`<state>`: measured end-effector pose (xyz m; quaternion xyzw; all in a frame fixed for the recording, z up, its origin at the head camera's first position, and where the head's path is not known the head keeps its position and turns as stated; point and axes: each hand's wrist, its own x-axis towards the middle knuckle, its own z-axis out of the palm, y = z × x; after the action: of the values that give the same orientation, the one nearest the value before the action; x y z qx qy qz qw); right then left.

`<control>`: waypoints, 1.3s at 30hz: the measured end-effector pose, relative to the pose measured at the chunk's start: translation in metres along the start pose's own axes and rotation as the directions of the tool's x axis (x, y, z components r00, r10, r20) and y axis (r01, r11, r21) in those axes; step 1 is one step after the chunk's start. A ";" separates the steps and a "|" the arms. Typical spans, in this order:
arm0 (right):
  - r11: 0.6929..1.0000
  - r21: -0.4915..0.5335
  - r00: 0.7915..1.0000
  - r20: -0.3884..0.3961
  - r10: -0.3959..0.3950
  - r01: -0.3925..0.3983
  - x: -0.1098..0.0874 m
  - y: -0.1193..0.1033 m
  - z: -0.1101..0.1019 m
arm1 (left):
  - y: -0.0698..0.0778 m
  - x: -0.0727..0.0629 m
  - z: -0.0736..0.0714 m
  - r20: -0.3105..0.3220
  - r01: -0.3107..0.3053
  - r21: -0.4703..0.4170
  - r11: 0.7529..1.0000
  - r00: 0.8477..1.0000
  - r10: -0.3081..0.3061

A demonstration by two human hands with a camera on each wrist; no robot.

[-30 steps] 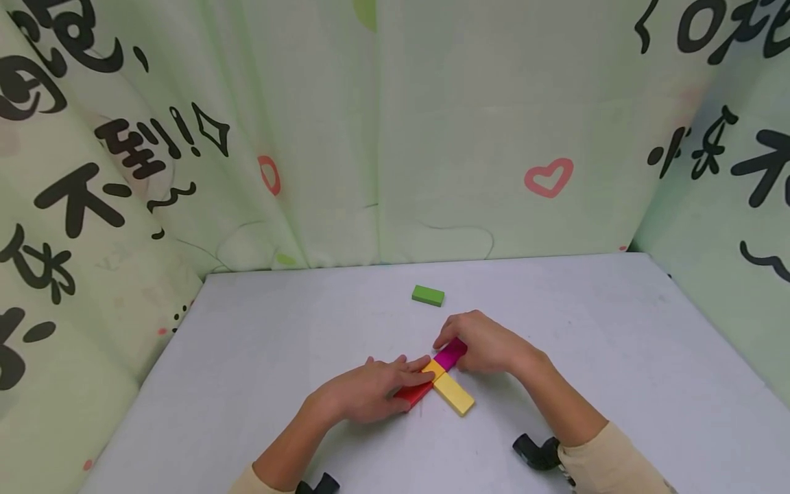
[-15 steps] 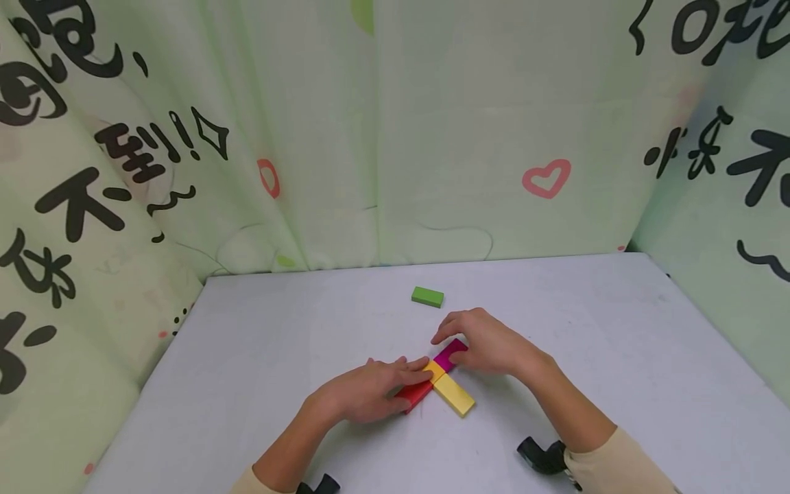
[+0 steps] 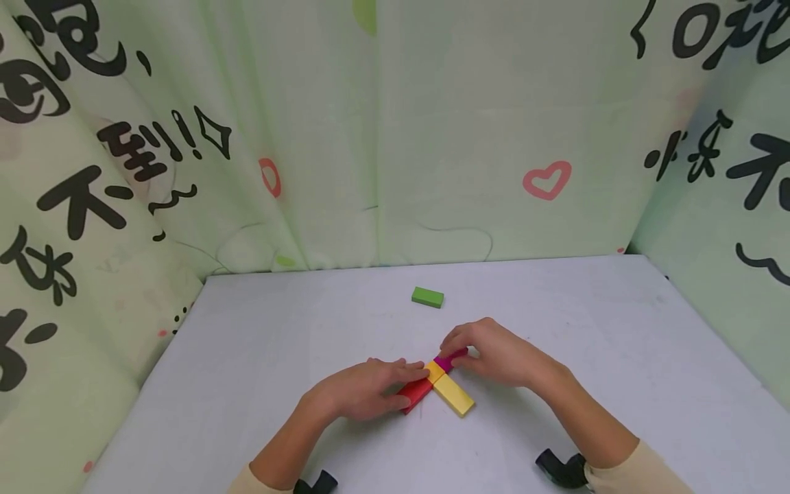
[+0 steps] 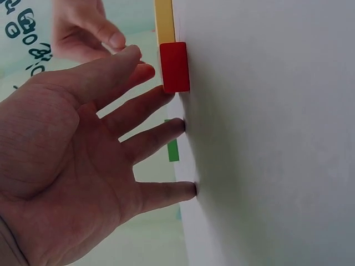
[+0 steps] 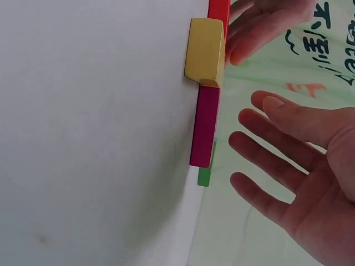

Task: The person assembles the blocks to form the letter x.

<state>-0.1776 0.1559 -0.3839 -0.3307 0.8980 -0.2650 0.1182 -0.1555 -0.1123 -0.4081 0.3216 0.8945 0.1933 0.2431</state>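
On the white table, a red block, an orange-yellow block and a magenta block form a diagonal row. A pale yellow block branches off the row's middle toward the near right. My left hand lies along the red block with fingers straight and spread; its fingertips reach the orange-yellow block in the head view. Over the magenta block is my right hand, hiding part of it. The right wrist view shows that hand's relaxed fingers apart from the magenta block, holding nothing.
A green block lies alone farther back on the table. Behind and at both sides hangs a pale green curtain with black lettering and red hearts. Dark wrist cameras sit near both sleeves.
The right thumb and fingers have come off the magenta block, and that hand has shifted slightly nearer and to the right. My left hand and the blocks stay nearly where they were.
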 end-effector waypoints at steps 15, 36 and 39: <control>0.994 -0.084 0.992 0.109 -0.062 0.071 -0.030 0.006 0.011 | -0.001 -0.002 -0.003 -0.002 -0.023 -0.018 1.000 1.000 0.023; 0.995 -0.073 0.983 0.173 -0.058 0.071 -0.041 0.011 0.020 | -0.001 0.000 -0.010 -0.008 -0.028 -0.010 1.000 1.000 0.028; 0.995 -0.079 0.984 0.172 -0.053 0.068 -0.040 0.011 0.021 | 0.000 -0.001 -0.014 -0.010 -0.020 -0.007 1.000 1.000 0.020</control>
<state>-0.1453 0.1814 -0.4059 -0.3839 0.8847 -0.2010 0.1720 -0.1629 -0.1155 -0.3966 0.3286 0.8917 0.2006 0.2381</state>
